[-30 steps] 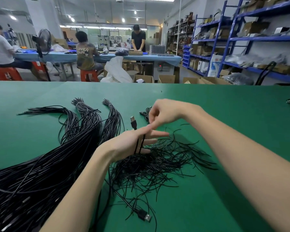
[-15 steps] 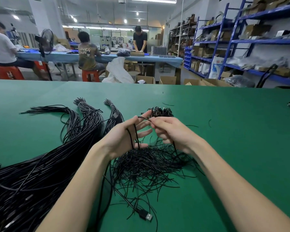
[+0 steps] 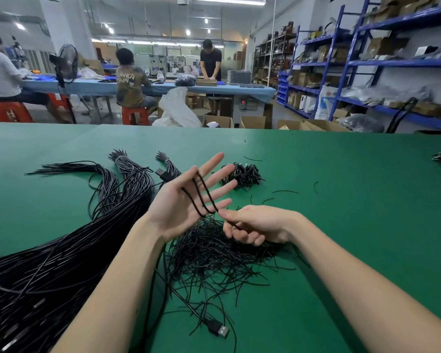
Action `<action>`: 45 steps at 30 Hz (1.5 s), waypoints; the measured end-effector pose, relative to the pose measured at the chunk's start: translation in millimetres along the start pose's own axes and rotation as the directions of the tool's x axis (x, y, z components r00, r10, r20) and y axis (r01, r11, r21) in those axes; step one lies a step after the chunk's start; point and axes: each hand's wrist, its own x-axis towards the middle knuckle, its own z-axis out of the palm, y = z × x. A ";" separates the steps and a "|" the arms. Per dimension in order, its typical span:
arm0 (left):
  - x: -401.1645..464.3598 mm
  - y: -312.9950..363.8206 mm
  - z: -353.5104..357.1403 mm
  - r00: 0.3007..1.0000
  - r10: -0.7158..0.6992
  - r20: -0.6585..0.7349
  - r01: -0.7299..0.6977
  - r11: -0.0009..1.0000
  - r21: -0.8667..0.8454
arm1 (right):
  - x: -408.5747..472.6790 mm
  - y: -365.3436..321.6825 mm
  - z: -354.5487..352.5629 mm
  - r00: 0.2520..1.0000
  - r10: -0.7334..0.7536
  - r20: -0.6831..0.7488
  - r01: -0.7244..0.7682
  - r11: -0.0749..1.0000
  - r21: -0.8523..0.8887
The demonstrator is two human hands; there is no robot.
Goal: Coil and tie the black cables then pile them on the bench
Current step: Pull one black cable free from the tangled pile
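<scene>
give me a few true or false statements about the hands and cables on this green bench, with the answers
1. The left hand is held palm up with its fingers spread, and loops of a black cable run across them. True.
2. The right hand lies flat and empty on the bench. False: its fingers pinch the cable just beside the left hand.
3. A USB plug lies on the bench close to the camera, between the forearms. True.
4. The big mass of long cables lies to the person's right. False: it lies to the left.
5. A small pile of coiled cables sits beyond the left hand's fingertips. True.
</scene>
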 end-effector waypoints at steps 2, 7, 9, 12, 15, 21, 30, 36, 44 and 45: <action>-0.4 2.5 1.1 0.999 -0.007 0.033 0.005 0.999 0.044 | 0.4 1.2 -8.0 0.997 0.068 0.037 -0.065 0.994 -0.084; -0.5 -4.1 9.9 0.988 -0.148 0.034 0.136 0.965 0.225 | -3.7 -14.0 -34.1 0.984 0.058 -0.166 -0.115 0.927 -0.357; 1.0 -9.6 9.5 0.981 -0.193 -0.018 0.189 0.927 0.324 | -9.0 -33.7 -44.3 0.979 0.031 -0.202 -0.109 0.915 -0.389; 4.4 -15.2 9.3 0.972 -0.221 -0.078 0.232 0.871 0.433 | -14.0 -65.4 -46.1 0.976 0.009 -0.218 -0.104 0.897 -0.430; 8.2 -18.6 11.3 0.968 -0.196 -0.156 0.247 0.849 0.467 | -11.5 -89.2 -35.2 0.963 -0.054 -0.264 -0.095 0.849 -0.520; 9.8 -12.5 12.4 0.948 0.006 -0.318 0.100 0.944 0.314 | -19.2 -85.8 2.9 0.823 -0.253 -0.509 0.023 0.910 -0.415; 11.0 -18.9 14.2 0.940 0.079 -0.332 0.044 0.938 0.345 | -7.3 -26.3 41.7 0.443 -0.486 -0.754 0.217 0.874 -0.436; 6.4 -15.5 8.1 0.933 -0.031 -0.359 0.134 0.954 0.268 | -13.9 -3.7 24.1 0.521 -0.288 -0.803 0.243 0.952 -0.185; 3.0 -21.3 23.6 0.968 -0.218 -0.126 0.252 0.847 0.468 | -23.0 -22.2 39.8 0.802 -0.411 -0.433 0.452 0.892 -0.010; 3.0 -21.7 25.6 0.967 -0.232 -0.103 0.253 0.842 0.477 | -21.3 -24.0 41.9 0.800 -0.391 -0.455 0.439 0.898 -0.001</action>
